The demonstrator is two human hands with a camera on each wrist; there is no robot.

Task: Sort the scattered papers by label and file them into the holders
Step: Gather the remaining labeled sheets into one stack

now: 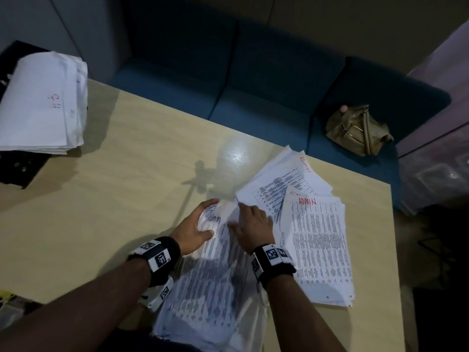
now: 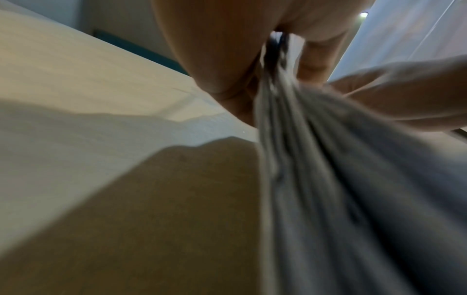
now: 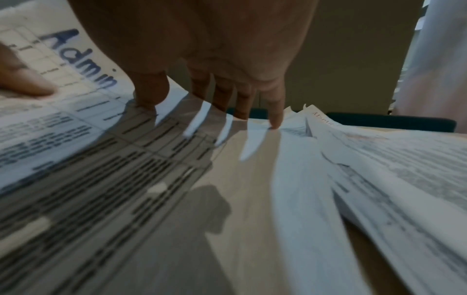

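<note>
Head: left hand (image 1: 193,227) grips printed stack (image 1: 210,283) at lower centre; right hand (image 1: 254,226) fingers spread, pressing sheets. ADMIN pile (image 1: 320,247) right (red label). Left wrist: blurred stack edge (image 2: 341,189) pinched. Right wrist: fingertips (image 3: 275,119) touch paper.

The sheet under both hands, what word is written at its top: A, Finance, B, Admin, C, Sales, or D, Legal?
B: the sheet under the left hand and right hand carries "Admin" handwritten in blue, plain in the right wrist view.
</note>
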